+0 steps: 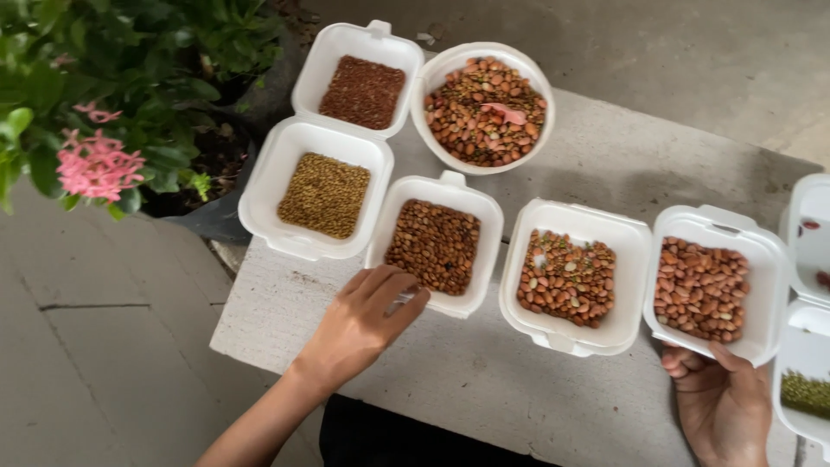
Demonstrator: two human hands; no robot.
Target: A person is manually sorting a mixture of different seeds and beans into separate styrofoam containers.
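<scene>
My left hand (367, 318) rests on the concrete slab (484, 380) with its fingertips against the near edge of a white foam box of small brown beans (434, 245). My right hand (722, 402) grips the near edge of a white foam box of reddish-brown beans (702, 287), thumb on its rim. Between these two stands a foam box of mixed beans and green seeds (567, 278). A round white bowl of mixed beans (484, 109) sits at the back, with a pink petal on top.
A hinged foam box holds dark red seeds (362, 91) in one half and yellow-brown seeds (324, 195) in the other. Another foam box (808, 303) at the right edge holds green seeds. A potted plant with pink flowers (97, 166) stands at the left.
</scene>
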